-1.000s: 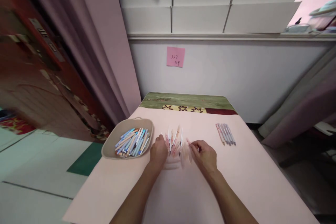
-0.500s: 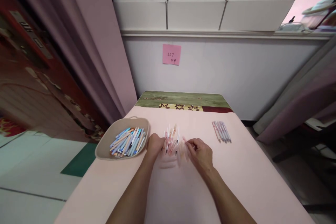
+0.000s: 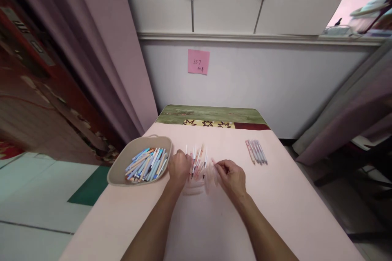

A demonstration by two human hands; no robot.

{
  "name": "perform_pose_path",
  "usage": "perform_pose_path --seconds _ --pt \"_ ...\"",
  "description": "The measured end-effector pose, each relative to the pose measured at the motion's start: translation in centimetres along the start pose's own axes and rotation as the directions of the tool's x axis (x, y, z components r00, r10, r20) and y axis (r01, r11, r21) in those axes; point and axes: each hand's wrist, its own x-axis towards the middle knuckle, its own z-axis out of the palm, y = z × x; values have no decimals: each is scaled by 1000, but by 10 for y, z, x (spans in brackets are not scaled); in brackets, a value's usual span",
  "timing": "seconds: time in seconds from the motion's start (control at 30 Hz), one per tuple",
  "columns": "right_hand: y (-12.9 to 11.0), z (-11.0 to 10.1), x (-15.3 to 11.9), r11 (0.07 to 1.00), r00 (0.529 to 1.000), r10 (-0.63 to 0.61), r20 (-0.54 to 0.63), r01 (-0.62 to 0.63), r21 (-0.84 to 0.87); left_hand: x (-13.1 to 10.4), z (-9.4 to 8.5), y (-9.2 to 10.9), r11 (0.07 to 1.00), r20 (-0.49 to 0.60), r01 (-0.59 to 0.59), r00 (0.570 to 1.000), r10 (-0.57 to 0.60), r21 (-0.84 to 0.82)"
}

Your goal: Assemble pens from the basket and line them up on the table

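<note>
Between my hands lies a loose pile of pen refills (image 3: 195, 163), thin and white with dark tips, mixed with pinkish pen parts. My left hand (image 3: 179, 167) is closed at the pile's left edge; a thin white pen refill (image 3: 186, 149) sticks up from its fingers. My right hand (image 3: 232, 175) pinches a pinkish, see-through pen barrel (image 3: 213, 161) between thumb and forefinger, right of the pile. Several clear pen barrels (image 3: 193, 187) lie in front of the pile, pale and hard to make out against the cloth.
A beige basket (image 3: 118, 171) full of blue, white and peach pens (image 3: 147, 165) stands at the left. To the right, several pens (image 3: 256, 152) lie side by side. A pale pink cloth (image 3: 211, 228) covers the table. Behind it, a pink note (image 3: 198, 62) sticks to the wall.
My left hand has shifted slightly up and left, and a white refill now shows above its fingers. My right hand keeps its pinch. The view has moved slightly.
</note>
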Motion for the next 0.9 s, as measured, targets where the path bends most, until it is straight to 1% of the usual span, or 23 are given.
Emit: perform_pose_path --seconds 0.07,0.1,0.13,0.17,0.23,0.3,0.37,0.4,0.47,0.5,0.53,0.57,0.6,0.63,0.67,0.7,0.73,0.77,0.8,0.83,0.9 --pt "-4 2 -1 977 996 50 78 -65 205 -20 1 5 997 -52 -69 996 67 -34" --pt "-6 3 -1 943 989 67 134 -106 315 -30 3 8 981 -93 -149 986 138 -127" --pt "-9 4 -2 897 979 74 192 -149 416 -39 5 12 946 -112 -205 977 182 -250" --pt "-12 5 -3 844 967 74 242 -190 501 -47 8 14 892 -111 -235 972 208 -386" --pt "-16 7 -5 740 946 65 319 -260 621 -58 12 20 752 -106 -221 974 198 -621" --pt "-19 8 -6 658 928 58 367 -312 685 -63 12 24 619 -84 -163 984 155 -768" --pt "-21 9 -7 610 916 51 398 -344 714 -65 10 28 521 -50 -112 990 132 -846" --pt "-21 10 -7 599 912 43 407 -350 720 -65 8 30 485 -32 -94 990 135 -869" --pt "-22 12 -8 595 910 30 414 -349 724 -66 6 32 441 -1 -74 987 162 -894" --pt "-22 13 -7 601 911 33 410 -346 721 -66 5 32 434 4 -76 983 182 -898" --pt "-21 13 -7 608 916 47 398 -342 716 -65 5 31 442 -3 -92 981 196 -892" --pt "-20 12 -6 615 924 73 376 -339 712 -64 5 28 473 -22 -119 978 206 -873" --pt "-19 10 -4 622 932 108 345 -335 708 -63 6 26 529 -44 -154 976 214 -834" --pt "-17 8 -2 629 940 152 306 -331 703 -62 7 22 613 -63 -190 973 222 -767" --pt "-15 5 0 637 945 197 262 -326 698 -61 8 19 713 -72 -220 970 233 -666" --pt "-12 2 3 648 947 237 216 -320 691 -60 10 16 808 -63 -243 967 248 -538" --pt "-9 -1 5 664 948 271 170 -311 679 -59 12 14 879 -37 -261 962 270 -399" --pt "-5 -3 7 684 947 294 129 -302 664 -59 15 13 920 1 -279 957 290 -274" --pt "-2 -5 9 701 947 308 97 -294 650 -59 18 12 939 38 -295 951 306 -176" --pt "0 -7 10 711 946 314 80 -290 640 -60 20 12 945 67 -308 946 316 -109" --pt "2 -7 11 707 943 319 89 -300 640 -60 26 13 947 97 -317 942 320 -42"
